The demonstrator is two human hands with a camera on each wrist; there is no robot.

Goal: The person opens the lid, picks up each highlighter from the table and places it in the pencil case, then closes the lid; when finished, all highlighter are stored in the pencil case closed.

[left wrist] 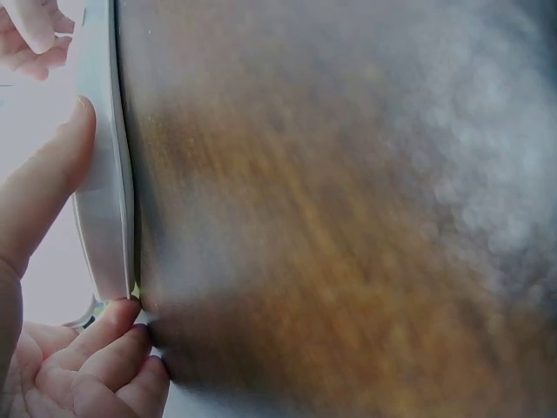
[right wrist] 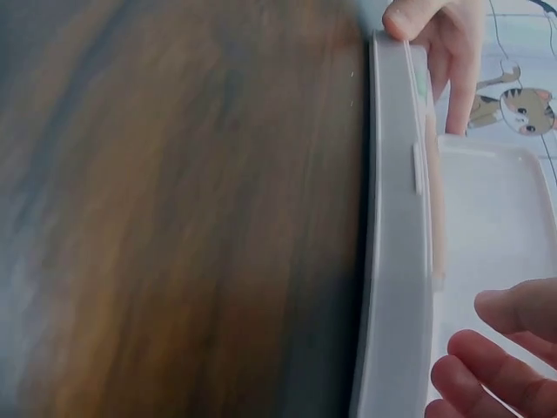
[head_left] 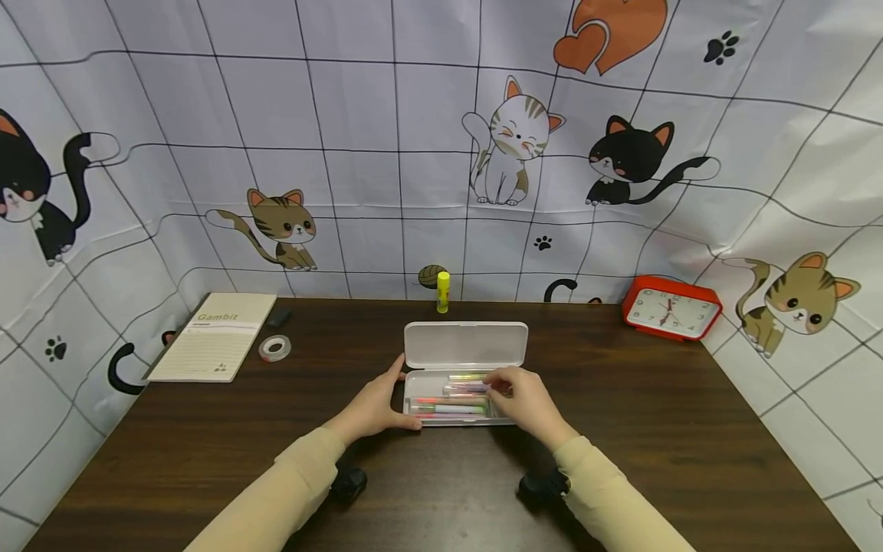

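A white pencil case (head_left: 465,345) lies with its lid raised on the table. Inside it are several pens (head_left: 448,409) in orange, green, pink and yellow tones. My left hand (head_left: 372,402) grips the case's left end, its thumb (left wrist: 61,165) on the front side and its fingers bent around the end. Over the right part of the case hovers my right hand (head_left: 524,397), fingers loosely bent near the pens' ends. In the right wrist view, its thumb (right wrist: 522,309) stands apart from the fingers, with nothing visible between them.
Behind the case stands a yellow glue stick (head_left: 443,292). A Gambit notepad (head_left: 214,337), a roll of white tape (head_left: 274,348) and a small dark block (head_left: 279,317) lie at the left. At the back right is a red clock (head_left: 672,308). A cat-print curtain (head_left: 359,176) surrounds the wooden table (head_left: 621,399).
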